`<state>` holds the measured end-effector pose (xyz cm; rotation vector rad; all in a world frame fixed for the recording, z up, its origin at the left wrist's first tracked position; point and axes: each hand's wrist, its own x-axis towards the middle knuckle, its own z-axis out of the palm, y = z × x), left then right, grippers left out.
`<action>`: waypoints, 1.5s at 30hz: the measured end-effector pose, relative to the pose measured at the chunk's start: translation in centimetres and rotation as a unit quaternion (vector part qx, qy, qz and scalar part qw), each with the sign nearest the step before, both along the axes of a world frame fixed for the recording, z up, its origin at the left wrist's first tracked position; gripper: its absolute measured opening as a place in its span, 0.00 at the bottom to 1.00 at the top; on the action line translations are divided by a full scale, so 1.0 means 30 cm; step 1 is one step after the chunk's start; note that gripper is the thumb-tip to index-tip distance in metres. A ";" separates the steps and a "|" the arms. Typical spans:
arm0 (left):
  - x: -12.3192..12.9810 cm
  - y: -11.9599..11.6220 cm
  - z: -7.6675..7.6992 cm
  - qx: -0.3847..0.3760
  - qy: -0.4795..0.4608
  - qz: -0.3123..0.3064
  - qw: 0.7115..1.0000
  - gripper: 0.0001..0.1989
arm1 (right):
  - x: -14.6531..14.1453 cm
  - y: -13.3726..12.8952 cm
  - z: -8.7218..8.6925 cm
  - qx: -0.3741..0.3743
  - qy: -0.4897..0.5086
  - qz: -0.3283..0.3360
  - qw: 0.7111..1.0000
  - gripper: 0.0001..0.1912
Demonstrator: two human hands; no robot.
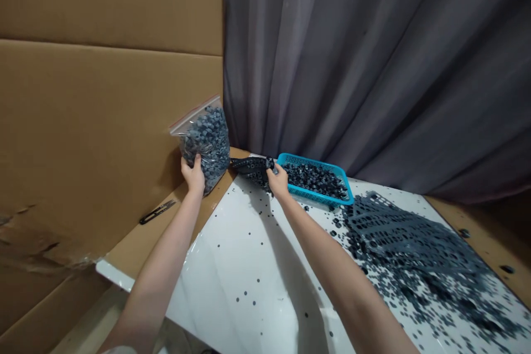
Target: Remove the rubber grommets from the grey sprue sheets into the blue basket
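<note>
Perforated dark sheet (251, 168) at the right hand (279, 180), between bag (212, 144) and basket (284, 156).
Sheet extends leftward from the right hand, the nearer of the two, long axis roughly crosswise; its far end is close to the bag, contact not determinable. Right hand grasps the sheet's right end, just beside the blue basket, above the tabletop (232, 271); forearm slants inward from lower right. Left hand (193, 177) grips the tilted bag of small pieces, thumb on the near face, remaining fingers largely concealed; forearm slants inward from lower left.
</note>
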<state>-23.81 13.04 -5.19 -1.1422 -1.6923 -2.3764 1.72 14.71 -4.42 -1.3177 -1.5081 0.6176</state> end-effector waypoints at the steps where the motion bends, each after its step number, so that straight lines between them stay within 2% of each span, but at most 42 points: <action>1: 0.004 0.005 -0.005 -0.002 -0.002 0.000 1.000 0.20 | 0.011 0.025 0.021 0.001 0.015 -0.003 1.000 0.17; 5: 0.013 0.026 -0.026 -0.013 -0.011 0.006 1.000 0.21 | 0.042 0.132 0.145 -0.012 0.056 0.006 0.998 0.16; 9: 0.007 0.041 -0.042 -0.020 -0.019 0.014 1.000 0.22 | 0.056 0.224 0.327 -0.039 0.053 0.061 0.996 0.12; 14: -0.005 0.052 -0.051 -0.034 -0.022 0.020 0.999 0.22 | 0.057 0.271 0.545 -0.070 0.017 0.135 0.988 0.10; 16: -0.004 0.053 -0.049 -0.036 -0.019 0.019 0.999 0.21 | 0.054 0.277 0.612 -0.046 -0.017 0.130 0.990 0.11; 19: 0.004 0.052 -0.043 -0.034 -0.014 0.016 0.999 0.22 | 0.039 0.269 0.677 0.050 -0.099 0.077 0.991 0.11; 21: 0.007 0.050 -0.039 -0.034 -0.011 0.013 0.999 0.22 | 0.022 0.246 0.693 0.072 -0.150 0.100 0.981 0.12; 24: 0.006 0.050 -0.038 -0.037 -0.013 0.013 0.999 0.21 | -0.005 0.200 0.691 0.046 -0.219 0.184 0.957 0.11; 27: -0.003 0.054 -0.043 -0.039 -0.017 0.016 0.999 0.22 | -0.021 0.165 0.680 0.038 -0.227 0.182 0.956 0.11; 31: -0.009 0.060 -0.047 -0.041 -0.022 0.017 0.999 0.21 | -0.034 0.145 0.662 0.016 -0.258 0.226 0.939 0.12; 36: -0.003 0.064 -0.042 -0.038 -0.024 0.009 0.999 0.21 | -0.060 0.187 0.638 0.060 -0.338 0.226 0.912 0.13; 40: 0.003 0.060 -0.038 -0.031 -0.022 0.003 0.999 0.22 | -0.069 0.276 0.659 0.152 -0.407 0.179 0.883 0.13; 42: 0.003 0.057 -0.038 -0.030 -0.022 0.004 0.999 0.22 | -0.071 0.301 0.666 0.176 -0.430 0.152 0.872 0.14; 44: 0.001 0.056 -0.039 -0.031 -0.022 0.006 0.999 0.22 | -0.076 0.283 0.635 0.178 -0.455 0.134 0.862 0.15; 45: 0.000 0.056 -0.039 -0.031 -0.022 0.007 0.999 0.22 | -0.080 0.253 0.597 0.169 -0.469 0.133 0.857 0.15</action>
